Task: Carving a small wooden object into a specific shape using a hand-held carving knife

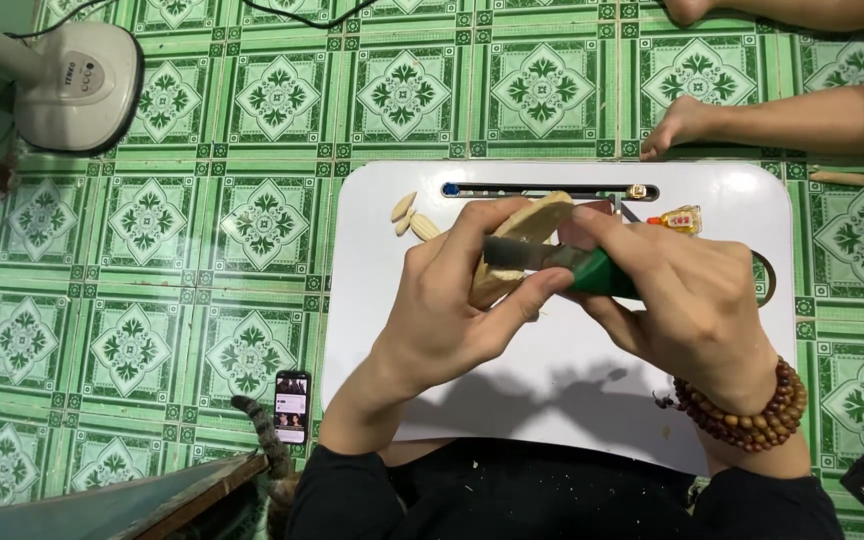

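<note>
I have the pale, flat, rounded piece of wood [514, 250] in the middle of the frame, above the white lap table [562, 390]. My left hand [452, 300] is wrapped around it, thumb pressed along its lower edge. My right hand [682, 300] is clenched on the green-handled knife [552, 257], whose blade lies across the face of the wood.

Judging from how things lie, the carving is partly done: three small almond-shaped wooden pieces [412, 216] already sit on the table's upper left, and a few light chips lie near its lower right edge. The piece in my grip is thick and roughly shaped, so I reckon much trimming is left.

Further out, a dark slot [550, 190] runs along the table's top, with a small yellow bottle [682, 219] at the upper right. A wooden bead bracelet [752, 415] circles my right wrist. On the green patterned tile floor [202, 240] a phone [292, 406] lies at lower left by a striped cat tail [264, 435], a white fan base [77, 85] stands upper left, and another person's arm [782, 120] rests upper right. Nothing blocks the blade.
</note>
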